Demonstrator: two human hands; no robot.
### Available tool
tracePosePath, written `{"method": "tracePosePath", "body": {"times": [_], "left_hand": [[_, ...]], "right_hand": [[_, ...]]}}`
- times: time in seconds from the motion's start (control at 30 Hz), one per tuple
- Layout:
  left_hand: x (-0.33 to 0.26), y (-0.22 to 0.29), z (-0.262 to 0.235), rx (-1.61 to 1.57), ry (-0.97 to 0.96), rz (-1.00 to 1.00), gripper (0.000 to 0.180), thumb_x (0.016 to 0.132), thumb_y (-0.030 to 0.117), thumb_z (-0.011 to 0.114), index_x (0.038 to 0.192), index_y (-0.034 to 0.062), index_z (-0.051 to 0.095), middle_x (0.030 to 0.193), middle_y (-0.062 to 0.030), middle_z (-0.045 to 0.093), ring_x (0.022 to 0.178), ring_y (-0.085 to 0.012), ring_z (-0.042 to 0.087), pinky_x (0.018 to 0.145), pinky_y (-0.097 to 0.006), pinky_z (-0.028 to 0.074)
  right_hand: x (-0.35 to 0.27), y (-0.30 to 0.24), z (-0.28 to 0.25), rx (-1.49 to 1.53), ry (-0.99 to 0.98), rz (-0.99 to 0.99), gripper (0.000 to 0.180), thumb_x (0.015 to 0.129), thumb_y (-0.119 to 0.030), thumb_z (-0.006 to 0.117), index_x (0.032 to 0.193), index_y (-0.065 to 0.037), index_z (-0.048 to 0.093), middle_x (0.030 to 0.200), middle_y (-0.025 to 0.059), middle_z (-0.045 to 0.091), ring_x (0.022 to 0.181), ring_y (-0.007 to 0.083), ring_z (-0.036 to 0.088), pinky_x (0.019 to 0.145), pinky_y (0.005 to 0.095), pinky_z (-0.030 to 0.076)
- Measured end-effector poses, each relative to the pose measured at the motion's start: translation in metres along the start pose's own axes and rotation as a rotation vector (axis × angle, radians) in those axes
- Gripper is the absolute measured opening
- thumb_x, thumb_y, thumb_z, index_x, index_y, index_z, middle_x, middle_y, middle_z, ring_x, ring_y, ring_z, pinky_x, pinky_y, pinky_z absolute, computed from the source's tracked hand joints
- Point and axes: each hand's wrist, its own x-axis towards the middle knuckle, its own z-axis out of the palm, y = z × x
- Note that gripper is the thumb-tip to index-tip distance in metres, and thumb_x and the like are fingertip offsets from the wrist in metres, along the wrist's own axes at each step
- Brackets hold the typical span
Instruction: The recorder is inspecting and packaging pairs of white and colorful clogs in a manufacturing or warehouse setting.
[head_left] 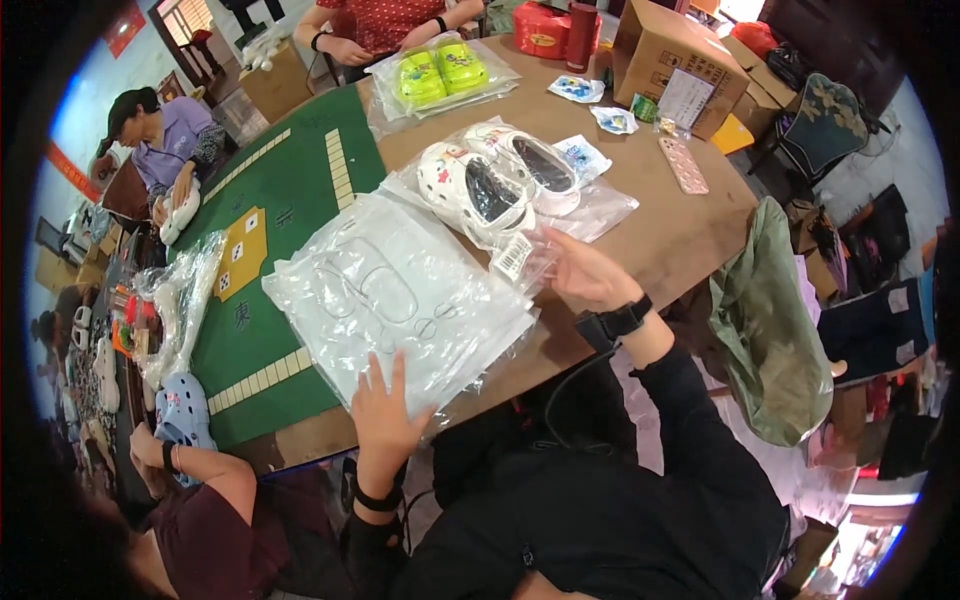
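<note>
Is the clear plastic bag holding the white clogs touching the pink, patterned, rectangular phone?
Apart: the head view shows bare brown tabletop between the clear bag and the phone.

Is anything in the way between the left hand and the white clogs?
Yes. A stack of thin plastic bags lies flat between the left hand and the white clogs. The hand is at its near edge. The clogs are also inside a clear bag.

Pale wall, grey floor, brown table, floral-backed chair
</note>
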Motion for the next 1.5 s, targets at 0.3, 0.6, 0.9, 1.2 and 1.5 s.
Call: {"method": "tracePosePath", "body": {"times": [0.3,0.6,0.9,1.2,1.5], "left_hand": [[0.019,0.016,0.017,0.019,0.046,0.232,0.075,0.066,0.054,0.071,0.131,0.0242,0.05,0.145,-0.021,0.027,0.13,-0.0485,0.026,0.1,-0.066,0.02],[0.033,0.014,0.035,-0.291,0.146,0.265,0.053,0.075,0.048,0.067,0.114,0.0138,0.056,0.145,-0.0234,0.022,0.131,-0.0495,0.021,0.101,-0.064,0.02],[0.048,0.001,0.095,0.099,0.045,0.227,0.073,0.079,0.061,0.053,0.14,0.0245,0.036,0.148,-0.0217,0.017,0.131,-0.0549,0.014,0.096,-0.071,0.022],[0.037,0.035,0.04,-1.016,0.679,0.288,0.101,0.08,0.044,0.066,0.144,-0.0008,0.002,0.149,-0.0274,0.0,0.139,-0.0403,0.004,0.112,-0.044,0.01],[0.025,0.015,0.035,-1.005,0.318,-0.012,0.067,0.082,-0.002,0.049,0.143,0.0028,0.023,0.147,-0.0165,0.025,0.136,-0.0288,0.026,0.107,-0.033,0.026]], "right_hand": [[0.028,-0.071,0.05,0.127,0.007,-0.523,0.024,0.095,-0.025,0.051,0.109,-0.006,0.056,0.105,0.0023,0.06,0.102,0.0169,0.056,0.093,0.0375,0.043],[-0.012,-0.083,0.084,0.421,-0.388,-0.587,0.038,0.096,-0.035,0.045,0.125,-0.01,0.046,0.123,0.0064,0.053,0.123,0.0283,0.045,0.098,0.0448,0.037],[-0.036,-0.06,0.158,0.218,-0.701,-0.763,0.069,0.092,-0.035,0.051,0.145,-0.006,0.017,0.154,0.003,0.004,0.139,0.0367,0.014,0.111,0.0527,0.02],[0.012,0.013,0.153,-0.127,-0.54,-0.282,0.063,0.096,-0.029,0.045,0.146,-0.007,0.014,0.154,0.0021,0.012,0.137,0.0207,0.024,0.103,0.0338,0.034],[0.021,0.044,0.1,-1.246,-0.597,-0.748,0.033,0.079,-0.019,0.066,0.109,-0.007,0.061,0.147,0.0194,0.026,0.136,0.0397,0.022,0.108,0.0477,0.021]]}}
